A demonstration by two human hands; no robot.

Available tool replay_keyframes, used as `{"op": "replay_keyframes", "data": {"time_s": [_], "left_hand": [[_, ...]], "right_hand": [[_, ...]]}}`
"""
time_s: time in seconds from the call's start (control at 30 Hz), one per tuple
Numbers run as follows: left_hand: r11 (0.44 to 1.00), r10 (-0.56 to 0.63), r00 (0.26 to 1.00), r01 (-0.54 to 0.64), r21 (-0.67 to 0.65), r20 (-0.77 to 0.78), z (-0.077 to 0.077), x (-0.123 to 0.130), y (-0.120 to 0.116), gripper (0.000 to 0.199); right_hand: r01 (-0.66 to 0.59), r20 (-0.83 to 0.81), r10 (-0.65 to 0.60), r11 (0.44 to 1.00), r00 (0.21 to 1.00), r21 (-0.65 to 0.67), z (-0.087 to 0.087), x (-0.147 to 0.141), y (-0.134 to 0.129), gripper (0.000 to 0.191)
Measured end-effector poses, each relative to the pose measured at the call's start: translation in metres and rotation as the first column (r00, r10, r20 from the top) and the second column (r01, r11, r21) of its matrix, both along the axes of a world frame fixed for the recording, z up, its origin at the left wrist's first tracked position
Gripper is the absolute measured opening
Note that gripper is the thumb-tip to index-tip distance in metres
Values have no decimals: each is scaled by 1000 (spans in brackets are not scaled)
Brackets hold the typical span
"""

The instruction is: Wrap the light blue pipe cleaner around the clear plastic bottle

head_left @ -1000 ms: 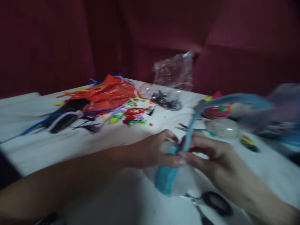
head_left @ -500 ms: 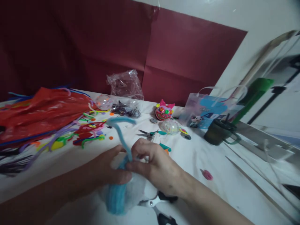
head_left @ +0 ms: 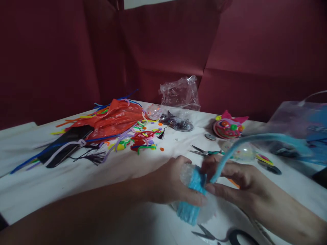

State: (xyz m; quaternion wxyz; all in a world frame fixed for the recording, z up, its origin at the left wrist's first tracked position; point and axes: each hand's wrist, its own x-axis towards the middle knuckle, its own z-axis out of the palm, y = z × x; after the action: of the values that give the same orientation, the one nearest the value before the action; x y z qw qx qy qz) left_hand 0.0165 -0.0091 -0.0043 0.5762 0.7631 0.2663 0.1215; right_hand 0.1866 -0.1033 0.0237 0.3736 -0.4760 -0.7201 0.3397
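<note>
My left hand point(head_left: 170, 182) is closed around a clear ball point(head_left: 190, 194) partly wrapped in blue pipe cleaner point(head_left: 255, 139), just above the white tabletop point(head_left: 76, 180). My right hand point(head_left: 236, 182) pinches the pipe cleaner where it meets the ball; its loose end arcs off to the right. Scissors point(head_left: 224, 236) lie just below, pliers point(head_left: 204, 152) just beyond, and an orange bag point(head_left: 114, 117) rests well apart at the far left.

No legible txt, labels or nos. anywhere in view.
</note>
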Motion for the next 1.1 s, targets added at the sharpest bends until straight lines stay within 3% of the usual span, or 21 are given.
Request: {"op": "replay_keyframes", "data": {"time_s": [0.13,0.33,0.6,0.77,0.97,1.1], "left_hand": [[998,-23,998,26,56,-55,5,-2,-3,83],[996,2,988,12,88,-153,10,-4,-5,94],[996,10,986,4,86,-168,13,-4,-9,86],[998,-14,991,23,63,-134,15,-5,-10,75],[995,15,992,-2,96,-128,15,-6,-12,76],[996,3,993,8,89,-121,13,-5,-11,71]], "right_hand": [[-34,-18,34,999,999,-41,2,1,3,44],[-59,-52,58,998,997,-30,2,7,1,39],[-53,-60,53,999,997,5,1,4,4,39],[-19,-14,19,1000,1000,-1,-1,4,6,44],[254,68,-253,967,965,-14,-16,16,0,51],[149,8,-149,985,989,-84,-13,19,5,52]]}}
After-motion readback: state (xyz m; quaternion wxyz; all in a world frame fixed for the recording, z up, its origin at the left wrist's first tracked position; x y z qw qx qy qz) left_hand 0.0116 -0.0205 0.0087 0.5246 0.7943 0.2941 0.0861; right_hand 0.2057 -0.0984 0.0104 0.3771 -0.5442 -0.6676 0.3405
